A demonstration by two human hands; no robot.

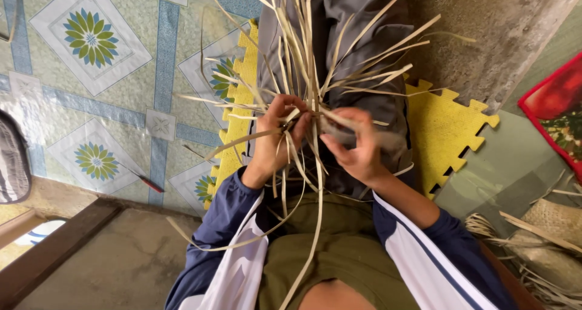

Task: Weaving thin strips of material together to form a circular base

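**A:** What are the hands doing?

**B:** Both meet over the person's lap, in the middle of a loose bundle of pale dried leaf strips (309,61) that fans out above them. The left hand (276,137) is clamped on the crossing point of several strips, fingers curled tight, wrist bent inward. Just right of the bundle's centre, the right hand (357,149) pinches a single strip between thumb and fingers, palm turned toward the body.

**B:** It looks like the interlacing stage of weaving, with the work barely begun: most strips hang free. I'd judge the next move calls for threading the pinched strip across its neighbours while the left hand keeps the crossing from slipping.

**A:** What surrounds the bundle?

**B:** Beneath it, grey trousers and a yellow foam puzzle mat (448,128). Left of the bundle, patterned floor covering (91,43) with a small red-handled tool (148,183) lying on it. Far right and below, a woven straw piece (551,225) with loose ends.
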